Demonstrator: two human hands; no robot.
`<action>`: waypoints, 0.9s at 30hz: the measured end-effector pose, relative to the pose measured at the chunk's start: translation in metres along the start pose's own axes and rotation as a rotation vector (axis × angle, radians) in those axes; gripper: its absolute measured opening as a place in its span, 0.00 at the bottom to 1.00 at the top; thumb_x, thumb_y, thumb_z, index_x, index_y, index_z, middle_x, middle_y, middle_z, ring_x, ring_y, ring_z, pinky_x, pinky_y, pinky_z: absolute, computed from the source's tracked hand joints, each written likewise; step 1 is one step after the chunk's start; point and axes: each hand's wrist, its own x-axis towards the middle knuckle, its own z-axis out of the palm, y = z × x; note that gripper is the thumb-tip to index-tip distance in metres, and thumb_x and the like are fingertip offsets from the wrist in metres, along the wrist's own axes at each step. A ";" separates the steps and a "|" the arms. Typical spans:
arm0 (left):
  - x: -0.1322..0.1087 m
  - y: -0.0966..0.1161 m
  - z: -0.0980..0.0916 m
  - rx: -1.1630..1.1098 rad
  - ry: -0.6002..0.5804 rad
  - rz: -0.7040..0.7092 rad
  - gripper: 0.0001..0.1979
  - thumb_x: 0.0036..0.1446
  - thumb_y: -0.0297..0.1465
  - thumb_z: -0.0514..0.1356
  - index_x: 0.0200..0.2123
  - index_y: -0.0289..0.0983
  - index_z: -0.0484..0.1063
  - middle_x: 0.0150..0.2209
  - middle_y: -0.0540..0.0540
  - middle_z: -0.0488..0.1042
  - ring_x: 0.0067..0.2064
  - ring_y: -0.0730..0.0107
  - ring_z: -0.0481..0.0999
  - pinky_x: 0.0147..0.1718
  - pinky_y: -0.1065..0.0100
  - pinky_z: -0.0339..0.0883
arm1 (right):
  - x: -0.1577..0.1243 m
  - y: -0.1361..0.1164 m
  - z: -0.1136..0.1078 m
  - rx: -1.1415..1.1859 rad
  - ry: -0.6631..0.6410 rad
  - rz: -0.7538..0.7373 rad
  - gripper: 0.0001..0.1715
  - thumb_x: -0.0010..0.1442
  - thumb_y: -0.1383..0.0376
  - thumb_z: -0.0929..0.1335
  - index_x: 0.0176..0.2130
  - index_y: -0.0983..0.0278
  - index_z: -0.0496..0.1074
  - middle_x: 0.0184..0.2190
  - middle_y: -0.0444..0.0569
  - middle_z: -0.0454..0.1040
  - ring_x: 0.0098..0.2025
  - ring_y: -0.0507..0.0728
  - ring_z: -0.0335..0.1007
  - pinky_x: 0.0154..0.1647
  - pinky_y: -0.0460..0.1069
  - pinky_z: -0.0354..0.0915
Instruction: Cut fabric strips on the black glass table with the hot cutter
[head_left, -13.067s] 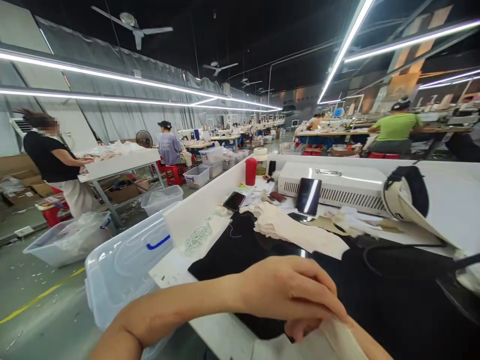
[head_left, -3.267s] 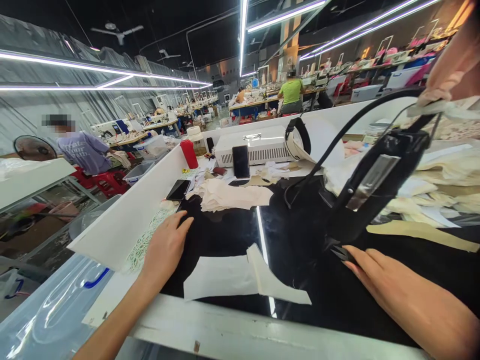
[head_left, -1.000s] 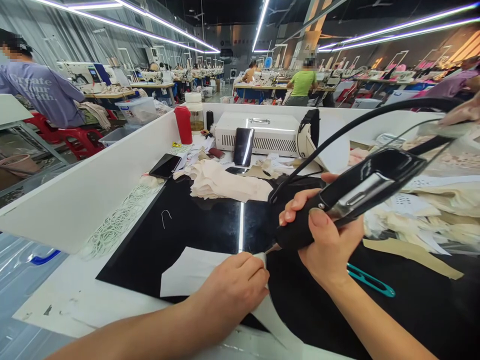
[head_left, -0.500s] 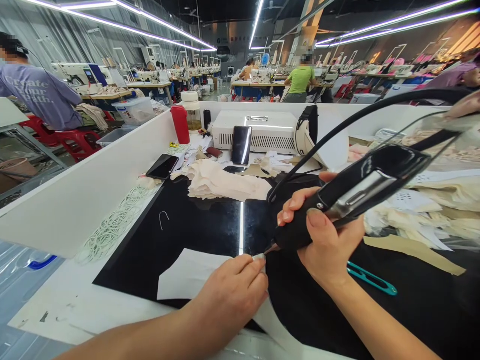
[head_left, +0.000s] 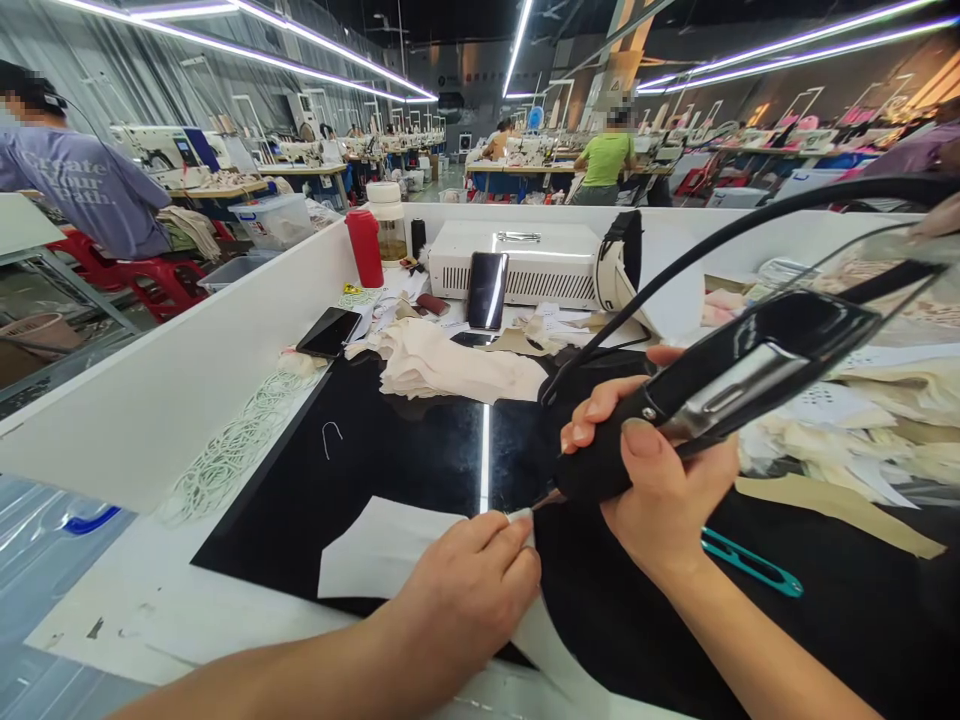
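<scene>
My left hand (head_left: 476, 590) is closed, its fingertips pinching and pressing the edge of a white sheet piece (head_left: 367, 550), fabric or paper, on a glossy black board (head_left: 300, 500). The sheet runs under the hand and shows again on its right side. My right hand (head_left: 660, 480) is wrapped round a black corded hand tool (head_left: 720, 390) with a metal lever. Its narrow tip (head_left: 551, 498) points down-left, close by the left fingertips. Whether the tip touches the sheet I cannot tell. A teal slim-handled tool (head_left: 754, 562) lies right of my right wrist.
Behind the board lie a stack of pale fabric pieces (head_left: 457, 365), two phones and a white vented box (head_left: 517, 262). Pale green cord loops (head_left: 232, 440) are on the left, fabric scraps (head_left: 840, 440) on the right. A black cable (head_left: 720, 225) arches over the right side. Several people sit farther off.
The view has shifted very slightly, so everything appears a little farther right. Both hands keep the same grips, and the tool's tip stays near the left fingertips.
</scene>
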 end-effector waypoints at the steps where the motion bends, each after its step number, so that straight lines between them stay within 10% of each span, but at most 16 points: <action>1: 0.000 0.000 0.000 0.002 -0.004 0.002 0.12 0.76 0.23 0.54 0.43 0.33 0.77 0.45 0.44 0.83 0.50 0.68 0.82 0.53 0.66 0.73 | 0.000 0.000 0.000 -0.003 0.003 0.000 0.20 0.59 0.56 0.80 0.48 0.55 0.75 0.31 0.39 0.75 0.25 0.53 0.72 0.24 0.51 0.74; 27: -0.004 0.002 0.006 -0.004 -0.078 0.012 0.07 0.75 0.28 0.59 0.47 0.31 0.76 0.50 0.40 0.82 0.53 0.66 0.82 0.52 0.65 0.76 | -0.001 0.000 0.002 0.034 0.019 0.007 0.23 0.59 0.59 0.80 0.51 0.54 0.74 0.31 0.38 0.77 0.24 0.53 0.73 0.24 0.50 0.74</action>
